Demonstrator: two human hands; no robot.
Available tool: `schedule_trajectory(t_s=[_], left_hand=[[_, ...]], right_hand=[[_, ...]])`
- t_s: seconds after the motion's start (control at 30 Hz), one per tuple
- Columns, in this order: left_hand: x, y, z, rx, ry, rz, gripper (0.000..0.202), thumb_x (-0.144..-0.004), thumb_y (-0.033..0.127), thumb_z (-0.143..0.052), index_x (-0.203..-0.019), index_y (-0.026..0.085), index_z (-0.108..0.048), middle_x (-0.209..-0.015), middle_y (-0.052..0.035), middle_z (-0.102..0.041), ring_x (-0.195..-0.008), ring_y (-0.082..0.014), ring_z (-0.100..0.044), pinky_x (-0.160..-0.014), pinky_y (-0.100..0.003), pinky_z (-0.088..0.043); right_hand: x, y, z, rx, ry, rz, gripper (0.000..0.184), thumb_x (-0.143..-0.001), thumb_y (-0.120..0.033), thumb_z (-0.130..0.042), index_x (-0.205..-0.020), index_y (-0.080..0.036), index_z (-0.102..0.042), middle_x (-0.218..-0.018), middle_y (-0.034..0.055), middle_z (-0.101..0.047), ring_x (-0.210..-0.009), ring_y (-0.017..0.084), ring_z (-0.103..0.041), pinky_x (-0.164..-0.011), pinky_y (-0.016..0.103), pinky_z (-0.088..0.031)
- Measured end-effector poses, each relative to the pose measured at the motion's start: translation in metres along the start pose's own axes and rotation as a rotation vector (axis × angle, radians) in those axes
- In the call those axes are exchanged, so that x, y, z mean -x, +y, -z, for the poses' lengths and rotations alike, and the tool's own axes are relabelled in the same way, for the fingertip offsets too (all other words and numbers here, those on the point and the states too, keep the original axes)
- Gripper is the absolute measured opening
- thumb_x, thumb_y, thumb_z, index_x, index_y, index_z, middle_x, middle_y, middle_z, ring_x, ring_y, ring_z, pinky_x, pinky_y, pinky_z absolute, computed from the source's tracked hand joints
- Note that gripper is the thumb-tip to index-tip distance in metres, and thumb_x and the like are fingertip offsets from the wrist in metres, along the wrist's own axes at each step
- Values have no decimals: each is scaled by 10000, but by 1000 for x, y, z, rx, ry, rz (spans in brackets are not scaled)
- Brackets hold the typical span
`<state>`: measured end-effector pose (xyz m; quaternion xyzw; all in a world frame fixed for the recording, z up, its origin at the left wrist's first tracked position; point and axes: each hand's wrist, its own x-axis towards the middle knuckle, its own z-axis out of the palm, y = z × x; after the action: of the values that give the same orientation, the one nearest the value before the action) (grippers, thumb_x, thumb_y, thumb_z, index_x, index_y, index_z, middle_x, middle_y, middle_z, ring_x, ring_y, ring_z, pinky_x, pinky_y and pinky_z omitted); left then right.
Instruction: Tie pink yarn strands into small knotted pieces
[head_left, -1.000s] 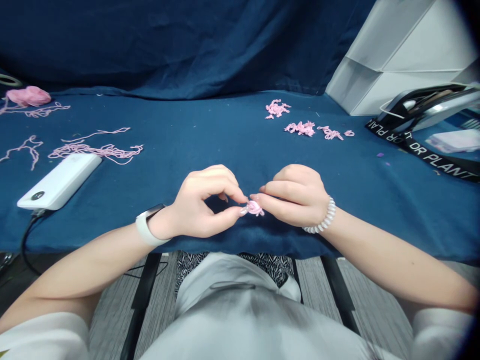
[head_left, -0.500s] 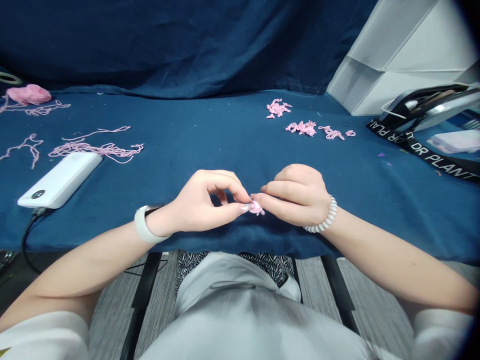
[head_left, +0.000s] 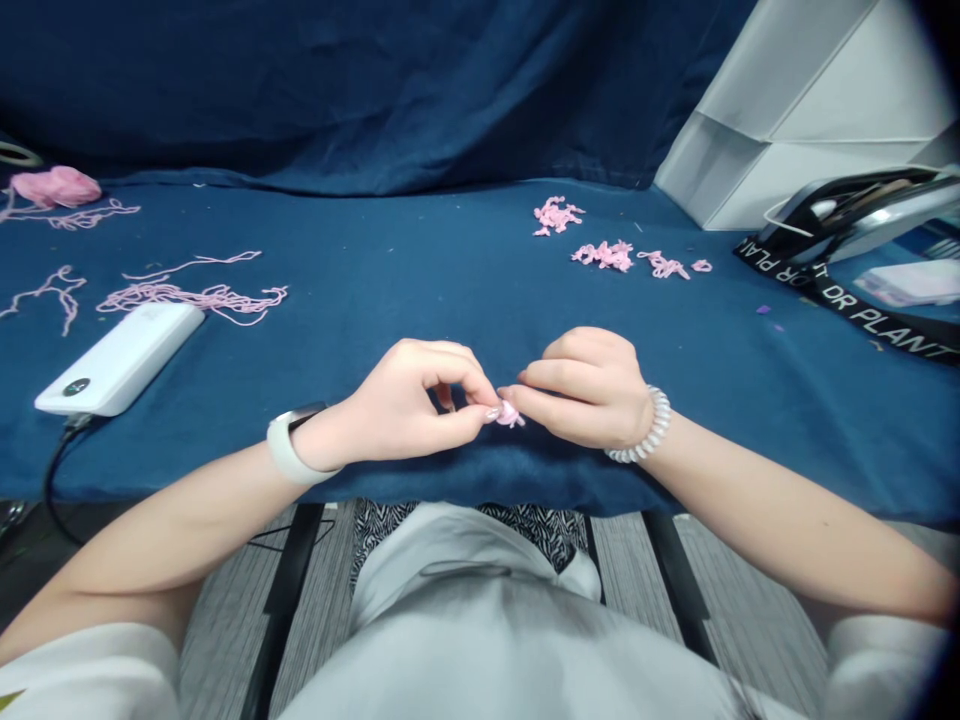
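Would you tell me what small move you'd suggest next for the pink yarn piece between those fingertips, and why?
I'd probably turn the small pink yarn piece slightly, since the left hand and right hand both pinch it, so it seems secure, and its tight folds are hard to see from here.

A navy cloth backdrop (head_left: 300, 90) hangs in loose folds behind the table (head_left: 420, 300), which is draped in the same deep blue fabric. Toward the right, a white angular panel (head_left: 795, 120) (folded card or plastic, hard to say which) stands at the table's back edge. Below the table's front edge, a grey striped floor (head_left: 217, 620) shows, crossed by two black bars (head_left: 281, 610). The light is soft and even.
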<state>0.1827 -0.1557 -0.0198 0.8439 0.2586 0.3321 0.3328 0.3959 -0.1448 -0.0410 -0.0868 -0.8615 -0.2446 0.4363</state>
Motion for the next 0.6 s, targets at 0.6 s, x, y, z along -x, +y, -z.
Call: schedule_trajectory(t_s=[0.6], left_hand=[[1, -9, -2, 342, 122, 277, 151, -746, 273, -696, -721, 127, -672, -692, -37, -642, -612, -78, -556, -560, -183, -439]], right_hand=[[1, -2, -6, -242, -14, -215, 93, -777, -207, -642, -834, -175, -576, -737, 41, -629, -609, 124, -515, -557, 272, -412]])
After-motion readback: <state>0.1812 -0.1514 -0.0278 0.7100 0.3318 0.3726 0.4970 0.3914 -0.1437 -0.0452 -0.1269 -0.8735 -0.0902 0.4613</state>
